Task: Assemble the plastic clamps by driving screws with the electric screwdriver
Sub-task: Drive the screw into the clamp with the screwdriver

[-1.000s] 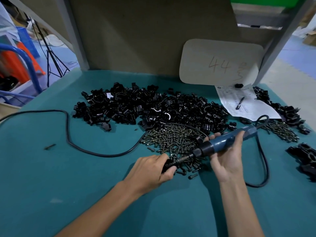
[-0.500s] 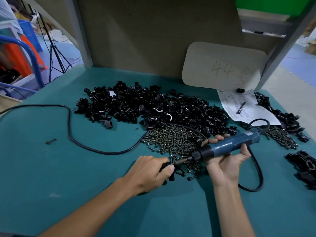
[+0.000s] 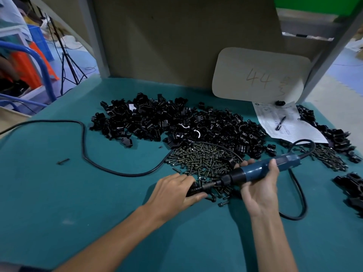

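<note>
**A:** Did anything shift across the teal surface (image 3: 59, 193) in that last second?

**B:** Not the big things. The pile of black clamp parts (image 3: 176, 122) lay along the back as before. The heap of screws (image 3: 200, 158) sat just in front of it, undisturbed.

**A:** And the electric screwdriver (image 3: 265, 168)?

**B:** That was what moved. A second earlier its cabled end was tipped up higher. By this moment it had flattened out and lay nearly level over the near edge of the screw heap, nose pointing to the person's left.

**A:** Who had hold of it?

**B:** The right hand (image 3: 259, 191), with fingers and thumb curled round the blue barrel. That grip looked unchanged.

**A:** The left hand (image 3: 174, 191)?

**B:** It stayed low on the surface, wrapped round a small black clamp (image 3: 193, 190) just in front of the screw heap. The fingers hid most of the clamp.

**A:** So the bit (image 3: 208, 185) was in?

**B:** It met the clamp at the left hand's fingertips, but I couldn't see the screw itself. My reading was that the driver had been brought into line with the screw, so driving was under way rather than a fresh pick-up.

**A:** What did that mean for the job?

**B:** One clamp was probably close to fastened, and a great many parts were still loose in the pile.
</note>
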Available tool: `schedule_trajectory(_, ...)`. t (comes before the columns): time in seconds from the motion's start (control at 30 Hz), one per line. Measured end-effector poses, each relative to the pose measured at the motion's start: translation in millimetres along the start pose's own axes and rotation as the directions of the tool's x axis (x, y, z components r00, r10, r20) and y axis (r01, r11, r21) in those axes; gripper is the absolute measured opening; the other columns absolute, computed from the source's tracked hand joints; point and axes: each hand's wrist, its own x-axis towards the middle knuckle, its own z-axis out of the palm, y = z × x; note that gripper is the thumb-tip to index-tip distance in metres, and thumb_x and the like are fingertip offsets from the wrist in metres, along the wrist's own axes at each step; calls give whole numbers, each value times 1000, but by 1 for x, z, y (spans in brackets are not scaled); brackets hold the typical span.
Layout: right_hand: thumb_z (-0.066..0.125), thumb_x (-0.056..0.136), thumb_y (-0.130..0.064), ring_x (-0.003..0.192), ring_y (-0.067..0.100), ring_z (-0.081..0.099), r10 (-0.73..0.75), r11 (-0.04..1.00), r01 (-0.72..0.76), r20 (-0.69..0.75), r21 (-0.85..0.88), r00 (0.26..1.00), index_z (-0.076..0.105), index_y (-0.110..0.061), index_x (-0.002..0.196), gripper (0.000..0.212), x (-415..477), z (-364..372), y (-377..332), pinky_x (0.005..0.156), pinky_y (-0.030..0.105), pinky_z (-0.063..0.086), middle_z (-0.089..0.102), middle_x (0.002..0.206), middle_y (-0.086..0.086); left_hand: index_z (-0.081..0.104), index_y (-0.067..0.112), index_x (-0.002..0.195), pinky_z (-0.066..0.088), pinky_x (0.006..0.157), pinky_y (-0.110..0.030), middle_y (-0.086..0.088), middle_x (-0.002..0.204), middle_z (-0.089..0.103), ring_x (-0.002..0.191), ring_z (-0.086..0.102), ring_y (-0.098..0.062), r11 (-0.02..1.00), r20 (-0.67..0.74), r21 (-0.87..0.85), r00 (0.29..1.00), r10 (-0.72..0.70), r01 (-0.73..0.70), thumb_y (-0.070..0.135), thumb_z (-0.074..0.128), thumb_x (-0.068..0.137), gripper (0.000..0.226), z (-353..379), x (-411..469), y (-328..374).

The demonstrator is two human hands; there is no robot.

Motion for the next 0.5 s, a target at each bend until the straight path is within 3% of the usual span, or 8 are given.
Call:
schedule_trajectory(0.33,54,98,-55,87,17,65,2,999,-2,6,-33,1000,42,-16,131,53,-2,4,3,93,42,59,60,96,2,55,20,79,38,55,-24,10,68,55,60,48,-12,998,-86,61,996,7,-2,66,47,94,48,2,0,1)
schedule_trajectory(0.5,57,94,-57,91,18,66,-16,1000,15,-21,-18,1000,32,-12,155,79,-3,5,4,98,43,57,60,100,3,55,20,77,38,53,-24,10,66,54,58,48,-12,997,-115,74,993,19,-11,66,48,94,49,3,0,0)
